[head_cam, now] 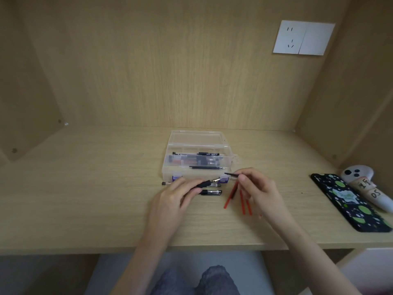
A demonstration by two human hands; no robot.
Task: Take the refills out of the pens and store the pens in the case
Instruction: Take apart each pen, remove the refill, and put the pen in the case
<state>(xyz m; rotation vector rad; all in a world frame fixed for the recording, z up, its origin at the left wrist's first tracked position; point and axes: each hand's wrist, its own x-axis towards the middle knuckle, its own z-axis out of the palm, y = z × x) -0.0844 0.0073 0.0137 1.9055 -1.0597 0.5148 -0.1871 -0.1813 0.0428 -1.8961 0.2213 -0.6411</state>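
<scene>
A clear plastic case point(197, 143) stands open on the desk, with several pens and black refills point(207, 167) lying inside. My left hand point(180, 194) holds a black pen front part point(207, 183) with its metal tip pointing right. My right hand point(254, 188) pinches a clear pen barrel piece point(232, 175) with a dark refill end sticking out to the left. The two hands are just in front of the case, a short gap between the parts. Several red refills point(241, 201) lie under my right hand. Another pen point(211, 192) lies on the desk below my left fingers.
A phone in a black patterned cover point(350, 203) lies at the right, beside a white controller point(365, 184). A wall socket point(304, 38) is on the back panel. The wooden desk edge point(191, 249) runs across the front, my knees below it.
</scene>
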